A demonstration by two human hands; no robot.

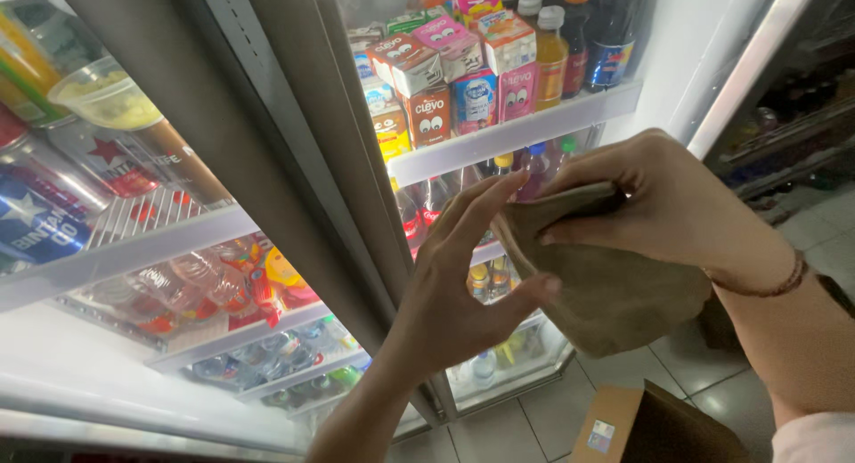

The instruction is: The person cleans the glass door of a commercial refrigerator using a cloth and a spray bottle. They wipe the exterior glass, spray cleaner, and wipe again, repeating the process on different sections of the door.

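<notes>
Most of the view is filled by a glass-fronted drinks fridge [294,160], whose grey door frame [267,116] runs slantwise between two glazed sections. Behind the left pane, large cans [53,196] and a clear tub [102,93] are seen on a wire shelf, with plastic bottles [191,280] laid on the shelves below. Behind the right pane, small drink cartons [445,80] are stacked on a white shelf [517,129], with tall bottles [579,36] stood just beside them at the right end; more bottles are shelved lower down. Grey floor tiles [525,427] are seen beneath the fridge, and a brown cardboard box [641,427] is set on them at the bottom edge.

In front of the right pane a brown cloth [606,294] is held up in the air between both hands. Its upper edge is gripped by the right hand [659,205], the fingers curled shut over the bunched fabric; a thin bracelet [770,285] is worn on that wrist. The left hand [463,285] is spread wide, its fingers stretched flat against the cloth's left side and its thumb pressed on the lower fold, so the cloth is pinched lightly rather than clenched. The rest of the cloth is left hanging below the right hand.
</notes>
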